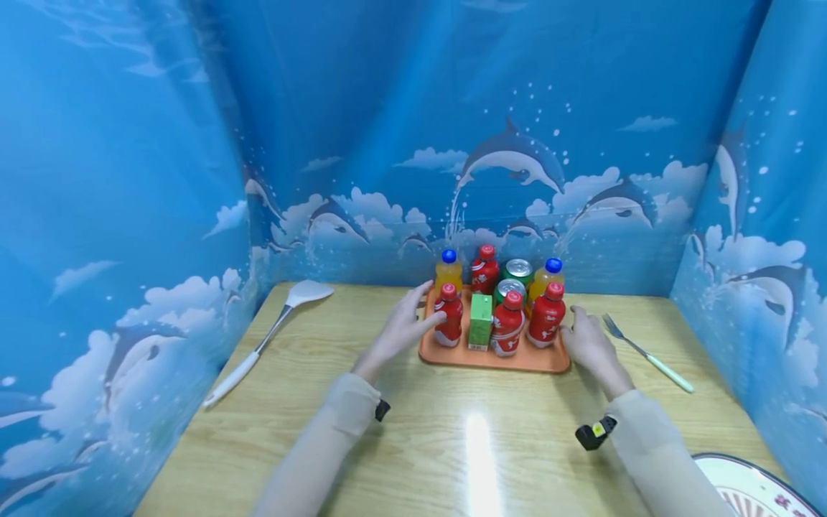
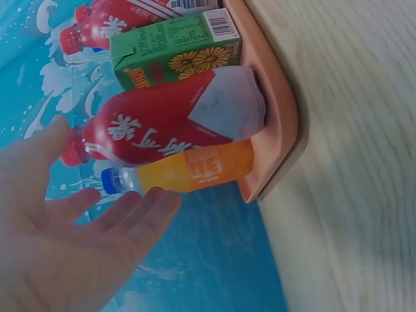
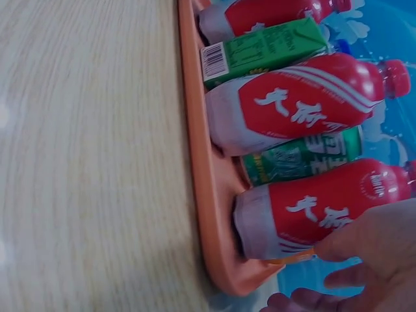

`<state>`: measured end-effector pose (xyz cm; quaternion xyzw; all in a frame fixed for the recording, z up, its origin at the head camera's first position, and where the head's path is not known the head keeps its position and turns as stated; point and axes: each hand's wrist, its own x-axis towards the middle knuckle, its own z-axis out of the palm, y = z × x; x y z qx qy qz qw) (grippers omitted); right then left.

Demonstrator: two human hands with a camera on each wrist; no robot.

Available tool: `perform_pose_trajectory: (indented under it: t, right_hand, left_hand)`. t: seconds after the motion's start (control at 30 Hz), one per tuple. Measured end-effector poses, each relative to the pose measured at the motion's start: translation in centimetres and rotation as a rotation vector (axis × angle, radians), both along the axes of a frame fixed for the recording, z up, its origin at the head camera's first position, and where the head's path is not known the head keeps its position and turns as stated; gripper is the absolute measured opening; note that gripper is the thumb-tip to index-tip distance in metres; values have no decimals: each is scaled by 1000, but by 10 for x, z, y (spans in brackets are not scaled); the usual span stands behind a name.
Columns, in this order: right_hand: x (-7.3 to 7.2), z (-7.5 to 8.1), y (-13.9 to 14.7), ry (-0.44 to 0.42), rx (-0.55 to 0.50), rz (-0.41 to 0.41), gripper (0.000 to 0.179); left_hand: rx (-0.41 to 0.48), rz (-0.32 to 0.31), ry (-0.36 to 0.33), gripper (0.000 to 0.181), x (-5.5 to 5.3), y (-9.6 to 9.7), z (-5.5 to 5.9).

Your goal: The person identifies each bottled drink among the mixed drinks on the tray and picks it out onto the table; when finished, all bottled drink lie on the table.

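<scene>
An orange tray (image 1: 497,363) holds several red bottles, among them a front-left one (image 1: 449,323), a front-middle one (image 1: 507,332) and a front-right one (image 1: 546,321). Between the first two stands a green drink carton (image 1: 480,323). Two orange drink bottles with blue caps (image 1: 449,271) and two green cans (image 1: 518,269) are further back. My left hand (image 1: 405,323) is at the tray's left end, fingers spread beside the front-left bottle, holding nothing. At the right end is my right hand (image 1: 591,346), its thumb close to the front-right bottle (image 3: 305,218); contact is unclear.
A white-headed spatula (image 1: 274,330) lies on the left of the wooden table. To the right lies a fork with a pale green handle (image 1: 649,357). A patterned plate (image 1: 743,470) shows at the bottom right. Blue dolphin-print curtains (image 1: 388,143) border the table.
</scene>
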<state>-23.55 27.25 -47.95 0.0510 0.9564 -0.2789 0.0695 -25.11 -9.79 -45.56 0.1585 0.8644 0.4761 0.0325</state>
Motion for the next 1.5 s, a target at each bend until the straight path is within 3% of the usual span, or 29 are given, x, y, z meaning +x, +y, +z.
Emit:
perform_pose_trajectory:
  t: [0.17, 0.33, 0.57, 0.77, 1.13, 1.5]
  right_hand:
    - [-1, -4, -2, -34, 34, 0, 62]
    - [-3, -7, -2, -52, 45, 27, 56]
    - [-6, -14, 2, -27, 58, 38, 47]
    - [-5, -16, 4, -21, 52, 19, 44]
    - [-6, -16, 4, -35, 29, 15, 47]
    - [-4, -18, 2, -68, -6, -3, 48]
  left_hand:
    - [8, -20, 19, 79, -1, 5, -7]
    - [10, 10, 60, 70, -3, 12, -13]
    - [14, 51, 127, 64, -8, 23, -17]
    - [7, 38, 166, 62, -9, 26, -20]
    - [28, 62, 174, 61, -12, 27, -21]
    - [88, 65, 138, 61, -11, 28, -21]
